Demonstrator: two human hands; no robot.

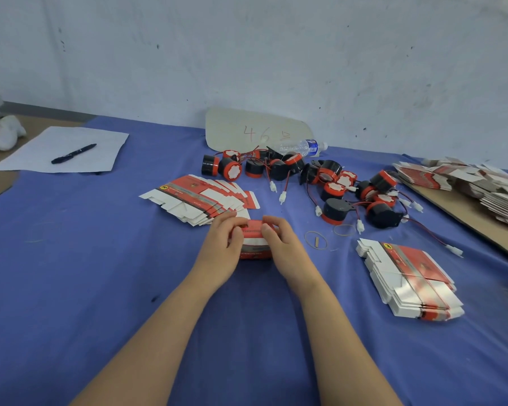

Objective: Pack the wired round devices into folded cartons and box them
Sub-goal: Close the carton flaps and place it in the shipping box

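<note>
A small red and white carton (255, 241) stands on the blue cloth at the middle of the table. My left hand (224, 241) grips its left side and my right hand (282, 244) grips its right side, fingers curled over its top. Behind it lies a fanned stack of flat cartons (200, 198). A second stack of flat cartons (408, 278) lies to the right. Several black and red round devices (333, 183) with red-black wires and white plugs are scattered across the back of the table.
A cardboard sign (255, 131) leans on the wall beside a lying water bottle (301, 147). Paper (65, 149) with a black pen (73, 153) lies at left. More flat cartons (475, 186) are heaped on a board at right. Rubber bands (316, 239) lie near my right hand.
</note>
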